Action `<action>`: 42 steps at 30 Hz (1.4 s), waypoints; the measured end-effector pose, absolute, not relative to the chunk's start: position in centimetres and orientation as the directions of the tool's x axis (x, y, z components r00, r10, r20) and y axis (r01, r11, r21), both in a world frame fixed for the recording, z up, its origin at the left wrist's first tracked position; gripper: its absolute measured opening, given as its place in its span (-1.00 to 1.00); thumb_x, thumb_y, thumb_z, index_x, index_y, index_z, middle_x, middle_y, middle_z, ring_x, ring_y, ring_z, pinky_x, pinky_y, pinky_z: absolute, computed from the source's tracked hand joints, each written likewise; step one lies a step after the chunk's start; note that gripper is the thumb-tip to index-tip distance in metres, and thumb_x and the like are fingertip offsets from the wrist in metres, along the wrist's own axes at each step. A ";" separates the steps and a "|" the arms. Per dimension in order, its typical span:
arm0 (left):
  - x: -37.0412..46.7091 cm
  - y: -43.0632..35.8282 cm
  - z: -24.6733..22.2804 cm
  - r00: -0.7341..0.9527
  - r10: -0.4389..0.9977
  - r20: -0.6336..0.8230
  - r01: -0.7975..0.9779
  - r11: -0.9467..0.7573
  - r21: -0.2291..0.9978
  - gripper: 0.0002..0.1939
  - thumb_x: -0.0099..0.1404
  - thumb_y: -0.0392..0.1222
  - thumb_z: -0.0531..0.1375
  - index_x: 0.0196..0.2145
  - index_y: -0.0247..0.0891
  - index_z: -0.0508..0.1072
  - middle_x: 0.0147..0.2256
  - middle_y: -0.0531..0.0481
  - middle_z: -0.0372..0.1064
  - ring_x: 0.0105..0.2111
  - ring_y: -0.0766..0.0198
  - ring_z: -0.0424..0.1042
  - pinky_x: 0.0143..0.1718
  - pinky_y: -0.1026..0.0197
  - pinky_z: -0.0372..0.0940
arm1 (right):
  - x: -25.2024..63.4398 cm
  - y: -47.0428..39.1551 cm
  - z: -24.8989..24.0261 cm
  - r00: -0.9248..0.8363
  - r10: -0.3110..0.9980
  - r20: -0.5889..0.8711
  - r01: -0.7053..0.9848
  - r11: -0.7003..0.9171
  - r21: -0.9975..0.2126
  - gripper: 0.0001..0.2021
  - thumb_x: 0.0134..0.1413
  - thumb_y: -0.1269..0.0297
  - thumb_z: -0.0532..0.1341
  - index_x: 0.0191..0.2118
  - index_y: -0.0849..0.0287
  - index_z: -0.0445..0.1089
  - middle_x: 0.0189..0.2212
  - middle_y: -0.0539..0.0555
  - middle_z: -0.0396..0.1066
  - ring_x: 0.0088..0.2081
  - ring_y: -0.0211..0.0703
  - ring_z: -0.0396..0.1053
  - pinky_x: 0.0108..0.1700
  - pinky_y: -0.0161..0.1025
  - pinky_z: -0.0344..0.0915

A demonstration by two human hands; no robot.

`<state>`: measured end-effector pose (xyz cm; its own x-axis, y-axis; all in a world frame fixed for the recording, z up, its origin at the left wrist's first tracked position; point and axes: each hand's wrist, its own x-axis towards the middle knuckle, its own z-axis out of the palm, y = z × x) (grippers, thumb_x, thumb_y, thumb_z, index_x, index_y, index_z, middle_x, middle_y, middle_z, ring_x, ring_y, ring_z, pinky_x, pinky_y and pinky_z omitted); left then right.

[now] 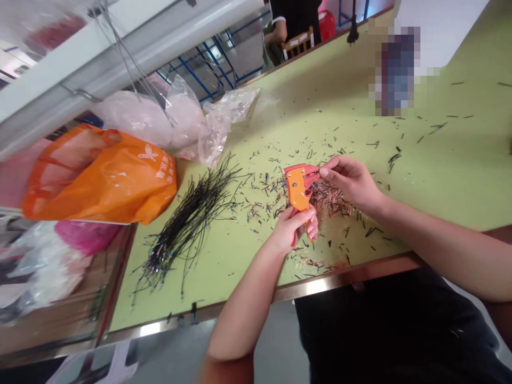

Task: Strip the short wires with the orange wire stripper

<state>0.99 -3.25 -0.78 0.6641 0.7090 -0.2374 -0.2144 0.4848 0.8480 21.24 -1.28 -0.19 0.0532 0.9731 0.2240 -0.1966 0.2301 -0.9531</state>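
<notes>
My left hand (296,226) is closed around the orange handle of a wire stripper (297,188), which stands upright with its red jaws turned to the right. At those jaws my right hand (354,181) is pinched, thumb against fingers. What sits between the fingertips is too small to make out. Below the right hand lies a heap of copper-coloured strands and dark wire bits (332,200). Left of the stripper, a bundle of long black wires (188,213) with blue ends rests on the green tabletop (224,272).
An orange bag (116,176) and clear plastic bags (184,117) lie along the left side. Wire scraps are strewn over the table. Metal rods (128,58) hang at upper left. A plug (352,33) dangles at the back, near another person (298,21). One patch at upper right is blurred.
</notes>
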 end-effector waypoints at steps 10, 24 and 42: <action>1.5 -3.3 -0.8 0.685 0.696 -0.217 -0.324 0.557 0.765 -0.55 0.22 0.08 0.40 -0.51 -0.23 0.29 -0.69 0.24 0.10 -0.75 0.49 0.06 -0.69 0.36 0.16 | 20.3 -1.6 -0.3 0.132 0.981 0.144 -0.303 0.178 -0.936 -0.61 0.04 -0.09 0.52 -0.32 0.12 0.50 -0.42 0.00 0.45 -0.37 -0.23 0.35 -0.29 -0.19 0.32; -0.6 -2.3 0.5 0.576 0.805 -0.142 -0.533 0.502 0.682 -0.69 0.22 0.00 0.33 -0.42 -0.21 0.31 -0.56 0.15 0.13 -0.61 0.41 0.20 -0.53 0.29 0.32 | 22.8 -1.3 -0.1 0.283 0.929 0.239 -0.192 0.299 -0.935 -0.72 0.24 -0.01 0.42 -0.27 0.06 0.44 -0.34 0.05 0.45 -0.29 -0.17 0.45 -0.15 -0.06 0.55; -0.2 -2.1 -2.1 0.609 0.787 0.102 -0.310 0.117 0.944 -0.72 0.35 -0.01 0.31 -0.08 -0.21 0.51 -0.25 -0.04 0.46 -0.21 0.18 0.48 -0.10 0.11 0.37 | 22.0 -2.4 1.1 0.100 0.617 0.780 0.531 0.630 -0.567 -0.90 0.27 0.38 0.31 -0.27 0.07 0.38 -0.41 -0.01 0.51 -0.39 -0.18 0.46 -0.35 -0.18 0.36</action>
<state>-0.19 -2.15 -2.06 0.6089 0.7866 0.1024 -0.3096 0.1168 0.9437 21.98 -2.35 1.09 0.1000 0.6174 0.7803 0.5308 0.6302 -0.5667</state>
